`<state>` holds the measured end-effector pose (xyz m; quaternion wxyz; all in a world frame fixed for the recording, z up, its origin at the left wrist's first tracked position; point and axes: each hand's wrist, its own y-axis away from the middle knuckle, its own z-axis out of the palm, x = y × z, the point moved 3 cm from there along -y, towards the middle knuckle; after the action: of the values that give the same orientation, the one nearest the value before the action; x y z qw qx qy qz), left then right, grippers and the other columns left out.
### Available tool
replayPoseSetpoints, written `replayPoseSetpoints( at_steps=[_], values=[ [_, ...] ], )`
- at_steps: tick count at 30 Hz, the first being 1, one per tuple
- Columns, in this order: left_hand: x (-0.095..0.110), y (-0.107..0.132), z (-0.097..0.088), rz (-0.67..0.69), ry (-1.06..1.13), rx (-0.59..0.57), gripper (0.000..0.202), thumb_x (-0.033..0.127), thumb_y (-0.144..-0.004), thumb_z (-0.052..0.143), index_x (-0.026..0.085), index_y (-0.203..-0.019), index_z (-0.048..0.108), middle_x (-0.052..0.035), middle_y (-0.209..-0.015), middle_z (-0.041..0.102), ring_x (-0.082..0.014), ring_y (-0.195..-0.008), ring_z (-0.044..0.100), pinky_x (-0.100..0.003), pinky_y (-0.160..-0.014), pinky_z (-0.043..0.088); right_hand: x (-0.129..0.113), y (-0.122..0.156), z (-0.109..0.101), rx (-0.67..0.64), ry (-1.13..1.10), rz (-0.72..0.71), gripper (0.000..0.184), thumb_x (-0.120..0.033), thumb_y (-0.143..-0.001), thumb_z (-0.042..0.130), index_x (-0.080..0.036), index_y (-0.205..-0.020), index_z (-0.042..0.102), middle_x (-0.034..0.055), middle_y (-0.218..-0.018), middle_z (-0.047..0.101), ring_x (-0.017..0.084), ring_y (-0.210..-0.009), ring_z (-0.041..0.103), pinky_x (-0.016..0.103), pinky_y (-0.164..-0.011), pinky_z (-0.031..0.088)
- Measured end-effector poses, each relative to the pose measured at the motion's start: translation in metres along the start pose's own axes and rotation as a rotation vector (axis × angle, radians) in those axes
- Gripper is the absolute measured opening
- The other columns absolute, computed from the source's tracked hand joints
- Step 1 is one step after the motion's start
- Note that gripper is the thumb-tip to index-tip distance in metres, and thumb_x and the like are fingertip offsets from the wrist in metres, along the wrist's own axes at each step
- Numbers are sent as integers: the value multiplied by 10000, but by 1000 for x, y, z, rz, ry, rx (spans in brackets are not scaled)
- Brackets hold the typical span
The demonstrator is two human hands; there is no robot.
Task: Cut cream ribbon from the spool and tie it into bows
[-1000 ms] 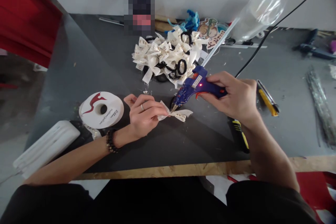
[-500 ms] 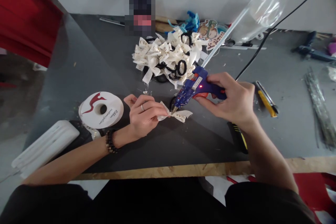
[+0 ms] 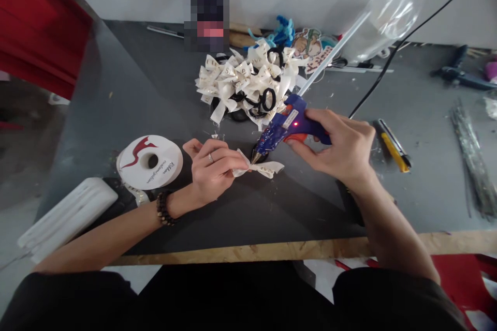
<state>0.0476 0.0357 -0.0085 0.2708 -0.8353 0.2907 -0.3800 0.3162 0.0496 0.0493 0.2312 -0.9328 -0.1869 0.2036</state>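
My left hand (image 3: pixel 215 168) pinches one end of a white ribbon bow (image 3: pixel 267 168) with gold print, held just above the table. My right hand (image 3: pixel 337 139) is wrapped round a blue glue gun (image 3: pixel 279 126) with a lit red light and a long clear glue stick (image 3: pixel 330 57) in its back. The gun's metal nozzle meets the middle of the bow; whether it presses on it I cannot tell. Partly hidden behind the nozzle is a black hair tie (image 3: pixel 264 155). Beyond both hands lies a pile of finished-looking ribbon bows (image 3: pixel 240 80) with black hair ties.
At left are a ribbon spool (image 3: pixel 171 158) and a long white case (image 3: pixel 68 217). A yellow utility knife (image 3: pixel 394 150) lies right of my right hand, near a bundle of thin wires (image 3: pixel 471 158). A black cable (image 3: pixel 384 67) crosses the back right.
The glue gun has shifted slightly left and up, its nozzle moving to the upper edge of the bow's middle. My left hand and the bow have hardly moved.
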Motion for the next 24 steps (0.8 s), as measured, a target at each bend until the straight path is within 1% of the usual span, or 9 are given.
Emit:
replayPoseSetpoints(
  at_steps=[3,5,7,11,15,17,21,22,24],
  values=[
    [3,-2,-2,45,33,56,175,209,-962,779,327,-839,735,91,-804,821,-185,-807,700,-471,-828,358,-4,-3,-2,20,-2,5,479,-472,-784,856,-262,-1188,711,25,-890,785,211,-669,718,344,-631,579],
    [4,-4,-3,47,36,60,182,218,-971,770,329,-832,733,98,-801,819,-179,-794,700,-475,-835,352,-4,-5,-3,30,8,-13,442,-469,-794,849,-250,-1153,713,13,-849,783,192,-615,689,331,-588,560],
    [4,-5,-3,40,36,59,186,243,-983,760,333,-822,733,96,-788,816,-182,-789,699,-478,-835,349,-3,-5,-4,40,14,-43,391,-435,-825,823,-236,-1144,717,12,-839,788,186,-603,685,324,-573,551],
    [4,-4,-2,43,51,57,179,203,-967,770,330,-845,739,86,-812,822,-187,-801,697,-471,-834,346,1,-3,-2,42,17,-86,330,-345,-880,750,-228,-1187,725,44,-929,813,213,-717,752,336,-645,586],
    [3,-3,-3,53,54,56,191,162,-949,779,324,-855,741,89,-822,820,-187,-806,694,-467,-848,345,3,-1,1,17,17,-90,292,-326,-912,720,-258,-1196,729,51,-978,813,244,-818,780,361,-700,605],
    [3,-3,-2,50,61,52,187,166,-955,773,328,-865,743,89,-832,821,-190,-809,695,-468,-853,346,1,-2,2,17,17,-77,309,-345,-906,740,-244,-1198,727,57,-965,810,234,-767,764,354,-677,596],
    [3,-2,-2,44,57,52,190,182,-965,762,338,-858,747,98,-832,819,-184,-807,694,-473,-867,344,-3,-5,1,42,12,-61,424,-479,-837,818,-210,-1151,726,41,-872,794,186,-614,685,329,-596,560],
    [3,-2,-1,45,57,48,191,181,-962,765,340,-859,748,102,-834,820,-181,-807,695,-473,-866,345,-3,-6,0,43,11,-57,426,-491,-829,820,-209,-1136,726,35,-853,788,181,-604,677,326,-588,554],
    [3,-2,-1,49,59,44,191,179,-958,769,341,-861,745,105,-840,822,-179,-807,697,-472,-858,348,-2,-6,1,30,13,-55,385,-458,-850,797,-211,-1137,725,32,-844,783,180,-606,678,323,-580,547]
  ],
)
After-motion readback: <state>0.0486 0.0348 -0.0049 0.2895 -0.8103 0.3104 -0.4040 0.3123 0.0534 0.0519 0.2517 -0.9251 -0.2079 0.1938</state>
